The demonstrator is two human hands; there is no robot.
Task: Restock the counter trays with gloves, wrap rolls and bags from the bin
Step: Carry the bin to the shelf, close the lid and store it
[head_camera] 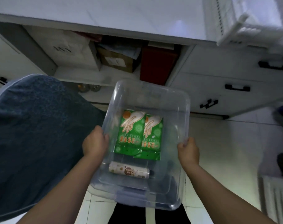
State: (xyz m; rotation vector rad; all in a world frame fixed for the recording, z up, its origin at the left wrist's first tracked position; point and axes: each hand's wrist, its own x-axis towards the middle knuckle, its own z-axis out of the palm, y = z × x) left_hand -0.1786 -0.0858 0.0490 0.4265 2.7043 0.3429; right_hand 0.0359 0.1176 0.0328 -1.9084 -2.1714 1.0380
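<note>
I hold a clear plastic bin [153, 96] in front of me, above the floor. My left hand [94, 142] grips its left rim and my right hand [188, 150] grips its right rim. Inside lie two green packs of disposable gloves [138, 131] side by side, printed with white glove pictures. Nearer to me in the bin lies a white wrap roll [129, 171] on its side. A white slotted tray [244, 21] stands on the counter [105, 12] at the top right, partly cut off by the frame.
A blue towel-like cloth [34, 135] fills the left side. Below the counter an open cupboard holds a cardboard box [116, 59] and a red box [157, 63]. White drawers with black handles [236, 88] are at the right. The floor is white tile.
</note>
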